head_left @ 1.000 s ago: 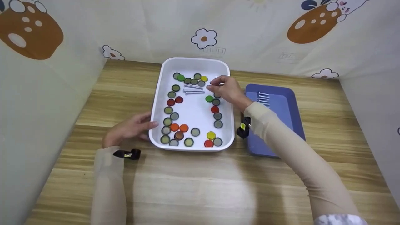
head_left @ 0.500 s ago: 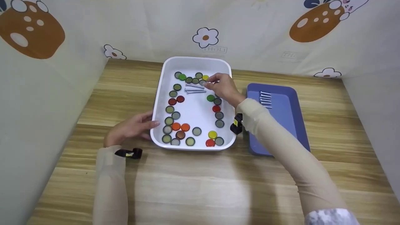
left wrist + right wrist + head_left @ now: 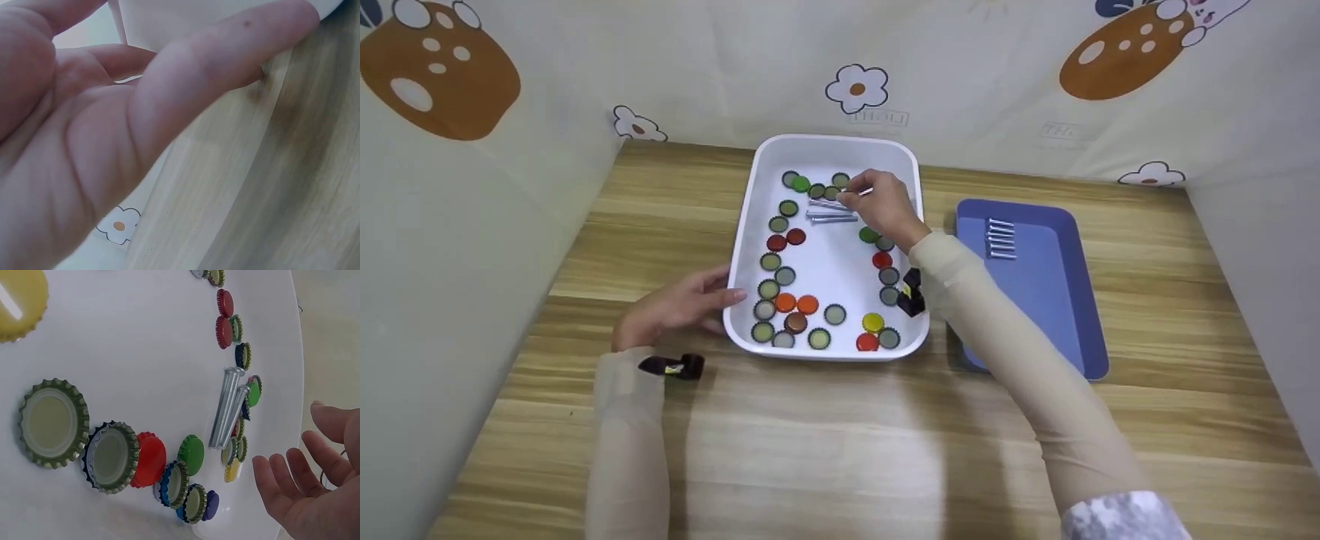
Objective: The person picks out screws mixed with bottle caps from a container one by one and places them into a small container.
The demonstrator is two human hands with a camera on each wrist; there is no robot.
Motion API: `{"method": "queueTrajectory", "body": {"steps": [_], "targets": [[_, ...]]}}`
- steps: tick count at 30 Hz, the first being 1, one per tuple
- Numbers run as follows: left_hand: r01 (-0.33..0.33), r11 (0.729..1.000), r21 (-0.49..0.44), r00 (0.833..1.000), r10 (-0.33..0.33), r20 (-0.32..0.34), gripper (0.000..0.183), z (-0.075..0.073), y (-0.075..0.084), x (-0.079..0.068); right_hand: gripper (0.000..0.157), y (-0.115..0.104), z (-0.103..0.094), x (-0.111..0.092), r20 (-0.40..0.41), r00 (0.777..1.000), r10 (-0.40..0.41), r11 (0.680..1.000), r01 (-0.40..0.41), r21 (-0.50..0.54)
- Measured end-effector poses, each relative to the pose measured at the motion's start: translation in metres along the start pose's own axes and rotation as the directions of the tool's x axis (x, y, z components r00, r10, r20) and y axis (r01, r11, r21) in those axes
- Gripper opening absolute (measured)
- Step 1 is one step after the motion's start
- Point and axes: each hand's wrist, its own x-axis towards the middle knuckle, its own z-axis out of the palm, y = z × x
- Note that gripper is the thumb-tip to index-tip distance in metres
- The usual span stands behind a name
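In the head view, the right hand (image 3: 885, 208) is hovering over the far right part of a white tray (image 3: 832, 262), beside a few long screws (image 3: 832, 218) that are lying on its floor. From above, the fingertips are showing near the ends of these screws; whether they are touching one, you cannot tell. The left hand (image 3: 679, 304) is resting at the tray's left side, its thumb reaching out straight onto the rim and its other fingers partly hidden by the wall. Bottle caps (image 3: 834, 314) are lying along the sides and the near end of the white tray. To the right, a blue tray (image 3: 1042, 277) is holding a row of shorter screws (image 3: 1003, 257), and the right sleeve (image 3: 997, 292) is crossing over its near left part. Both trays are standing on a wooden table (image 3: 810, 435).

In the left wrist view, the left hand is spreading its fingers apart, one of them stretching along in front of the white tray's outer side and others running behind it.

In the right wrist view, the long screws are lying close together near a cluster of caps. A yellow cap (image 3: 17, 304) is filling one corner, and a purple cap (image 3: 210, 505) is sitting at the end of another row. The right hand is showing its thumb and fingers apart and slightly bent, a gap lying between them and the screws.
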Motion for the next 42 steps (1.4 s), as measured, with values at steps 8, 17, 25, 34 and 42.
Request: {"method": "queueTrajectory", "body": {"steps": [8,17,25,34,42], "targets": [[-0.035,0.999,-0.038,0.999,0.035,0.011,0.064,0.001,0.0,0.001,0.03,0.005,0.009,0.005,-0.018,0.998,-0.061,0.998,0.06,-0.019],[-0.039,0.998,-0.051,0.999,0.04,0.025,0.065,0.002,-0.002,0.002,0.029,0.012,0.019,0.01,-0.017,0.996,-0.089,0.995,0.088,-0.046],[-0.046,0.998,-0.05,0.999,0.047,0.027,0.064,0.001,-0.001,0.001,0.028,0.021,0.024,0.015,-0.055,0.986,-0.157,0.982,0.15,-0.119],[-0.018,0.999,-0.047,1.0,0.019,0.009,0.065,0.001,-0.002,0.001,0.028,0.026,0.032,0.02,-0.043,0.983,-0.179,0.962,0.166,-0.217],[-0.023,0.999,-0.039,0.999,0.024,0.021,0.065,0.001,-0.001,0.002,0.028,0.026,0.036,0.022,-0.049,0.979,-0.199,0.927,0.172,-0.334]]}}
